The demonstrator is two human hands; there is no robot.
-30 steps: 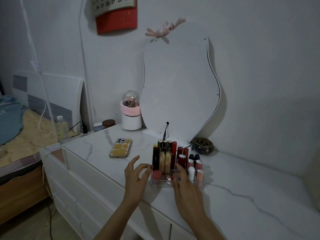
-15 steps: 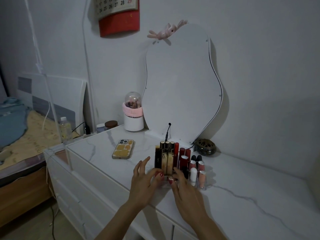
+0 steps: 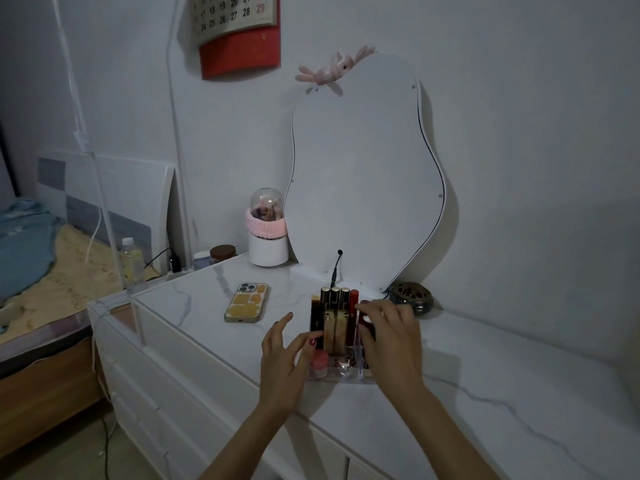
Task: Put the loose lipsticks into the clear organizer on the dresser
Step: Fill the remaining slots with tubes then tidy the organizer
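While both hands work at it, the clear organizer [image 3: 341, 370] stands on the white marble-look desk [image 3: 485, 375], near its front edge, in front of the mirror [image 3: 363, 174]. Contents visible: 3 gold-capped tubes [image 3: 334, 318], 1 black tube [image 3: 316, 323], 1 slim red tube [image 3: 352, 318], 1 pink pot [image 3: 318, 363]. Left hand [image 3: 282, 365]: fingers spread, fingertips touching the organizer's left side. Right hand [image 3: 389, 336]: fingers loosely spread over the right compartments, hiding them; whether it grips anything cannot be told. 1 phone [image 3: 246, 303] lies to the left.

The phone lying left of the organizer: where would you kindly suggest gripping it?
Grip the phone across its two long edges, coming from above. It lies flat, camera side up, on the dresser, with bare top around it, so both long sides are free.
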